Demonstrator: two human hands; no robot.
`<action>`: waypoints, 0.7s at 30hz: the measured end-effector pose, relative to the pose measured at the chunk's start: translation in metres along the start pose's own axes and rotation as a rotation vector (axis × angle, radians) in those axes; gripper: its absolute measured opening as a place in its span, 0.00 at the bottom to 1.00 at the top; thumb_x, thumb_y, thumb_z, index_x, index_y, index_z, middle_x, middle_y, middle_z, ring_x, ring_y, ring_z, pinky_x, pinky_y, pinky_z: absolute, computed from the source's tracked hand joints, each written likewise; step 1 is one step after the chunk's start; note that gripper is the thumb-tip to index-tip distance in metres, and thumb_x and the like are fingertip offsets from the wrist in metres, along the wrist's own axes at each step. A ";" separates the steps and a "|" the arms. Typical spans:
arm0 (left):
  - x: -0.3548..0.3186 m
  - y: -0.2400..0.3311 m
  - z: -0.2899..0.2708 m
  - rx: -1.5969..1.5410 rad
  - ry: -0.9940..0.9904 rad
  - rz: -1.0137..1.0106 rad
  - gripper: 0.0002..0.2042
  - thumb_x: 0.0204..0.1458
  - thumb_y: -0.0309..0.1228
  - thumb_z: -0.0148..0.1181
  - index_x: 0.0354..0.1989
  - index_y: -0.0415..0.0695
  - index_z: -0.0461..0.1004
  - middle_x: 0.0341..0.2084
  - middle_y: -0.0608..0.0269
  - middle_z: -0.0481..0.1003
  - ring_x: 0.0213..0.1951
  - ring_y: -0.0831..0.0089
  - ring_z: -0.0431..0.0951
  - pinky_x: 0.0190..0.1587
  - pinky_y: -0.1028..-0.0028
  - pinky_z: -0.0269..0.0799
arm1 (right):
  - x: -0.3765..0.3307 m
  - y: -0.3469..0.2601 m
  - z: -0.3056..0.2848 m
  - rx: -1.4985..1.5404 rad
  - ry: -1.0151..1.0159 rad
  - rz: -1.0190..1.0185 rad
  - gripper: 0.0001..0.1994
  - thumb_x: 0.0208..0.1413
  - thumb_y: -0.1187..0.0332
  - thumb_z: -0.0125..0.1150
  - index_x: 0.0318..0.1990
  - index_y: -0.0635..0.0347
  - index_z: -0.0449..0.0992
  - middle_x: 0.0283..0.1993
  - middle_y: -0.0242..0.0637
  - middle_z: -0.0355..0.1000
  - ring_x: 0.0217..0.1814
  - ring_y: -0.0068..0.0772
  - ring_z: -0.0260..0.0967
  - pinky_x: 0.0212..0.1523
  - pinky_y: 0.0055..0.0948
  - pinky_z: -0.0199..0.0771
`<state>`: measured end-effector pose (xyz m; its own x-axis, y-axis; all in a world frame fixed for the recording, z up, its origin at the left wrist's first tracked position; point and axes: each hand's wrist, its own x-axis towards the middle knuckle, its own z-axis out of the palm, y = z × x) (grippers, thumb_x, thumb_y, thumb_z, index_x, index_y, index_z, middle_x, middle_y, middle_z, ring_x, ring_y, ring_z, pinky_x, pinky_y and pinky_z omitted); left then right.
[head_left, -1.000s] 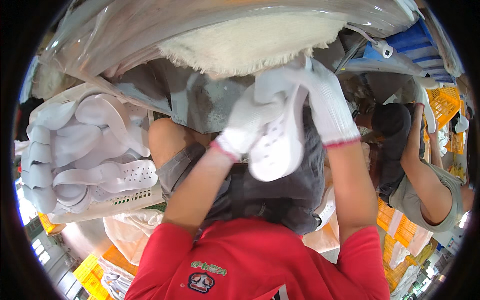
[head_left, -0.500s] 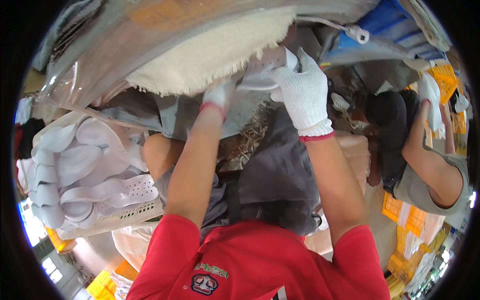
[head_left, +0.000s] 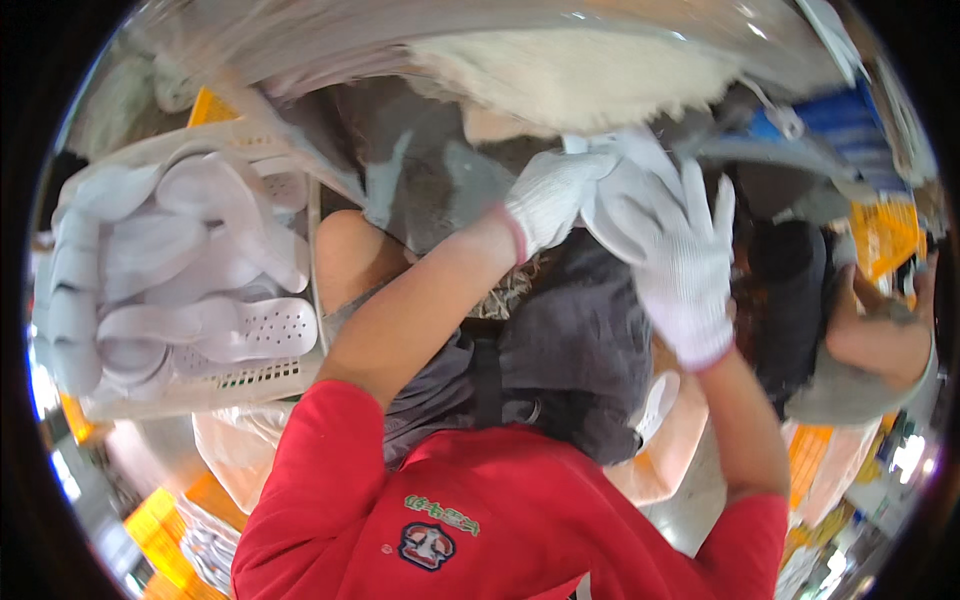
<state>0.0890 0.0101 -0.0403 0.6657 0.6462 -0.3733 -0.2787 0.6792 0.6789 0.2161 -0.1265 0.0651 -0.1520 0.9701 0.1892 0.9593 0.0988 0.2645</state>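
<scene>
In front of me, below the hanging fleece cloth, is a white shoe insole (head_left: pixel 612 218), tilted and partly covered by my hands. My left hand (head_left: pixel 556 192), in a white knit glove, has its fingers closed on the insole's left edge. My right hand (head_left: pixel 683 262), gloved the same way, lies against the insole's right side with its fingers stretched out and spread. Part of the insole's far end is hidden behind the fingers and under the cloth's edge.
A cream plastic crate (head_left: pixel 262 378) full of white insoles, some perforated, stands at my left. The pale fleece cloth (head_left: pixel 580 75) hangs over a grey machine ahead. A white cord end (head_left: pixel 787 122) dangles at the right. Another person (head_left: pixel 870 350) sits at far right, near yellow crates (head_left: pixel 885 238).
The view has shifted. My hands have come closer together around the insole, and it now stands tilted. My right hand's fingers have spread.
</scene>
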 end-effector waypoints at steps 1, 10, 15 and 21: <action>-0.013 -0.001 -0.005 -0.091 -0.126 -0.065 0.19 0.71 0.39 0.61 0.60 0.36 0.79 0.50 0.52 0.84 0.50 0.60 0.87 0.50 0.60 0.87 | 0.003 0.002 -0.002 0.204 0.067 -0.005 0.24 0.51 0.69 0.69 0.59 0.46 0.85 0.61 0.33 0.81 0.72 0.55 0.72 0.71 0.60 0.65; -0.003 0.015 -0.050 -0.612 -0.042 0.169 0.29 0.71 0.61 0.46 0.54 0.46 0.77 0.38 0.51 0.80 0.36 0.50 0.82 0.39 0.50 0.81 | 0.035 -0.098 0.009 0.585 0.181 0.173 0.22 0.59 0.72 0.69 0.62 0.55 0.83 0.56 0.42 0.85 0.46 0.49 0.86 0.47 0.40 0.86; 0.009 0.016 -0.073 -0.266 0.171 -0.007 0.15 0.76 0.37 0.48 0.60 0.44 0.77 0.45 0.51 0.84 0.40 0.63 0.87 0.42 0.63 0.83 | 0.061 -0.102 0.008 0.655 0.142 0.309 0.21 0.60 0.71 0.68 0.62 0.49 0.83 0.50 0.44 0.83 0.41 0.50 0.83 0.41 0.41 0.84; -0.022 -0.002 -0.059 1.114 0.539 0.669 0.29 0.65 0.40 0.61 0.72 0.43 0.66 0.57 0.36 0.78 0.58 0.42 0.80 0.64 0.52 0.74 | 0.081 -0.109 0.003 0.833 0.272 0.541 0.13 0.59 0.62 0.73 0.50 0.51 0.87 0.44 0.43 0.85 0.43 0.52 0.85 0.44 0.40 0.84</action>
<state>0.0341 0.0145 -0.0706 0.2131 0.9575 0.1944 0.4234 -0.2698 0.8649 0.1000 -0.0583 0.0490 0.4003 0.8576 0.3229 0.7598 -0.1136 -0.6401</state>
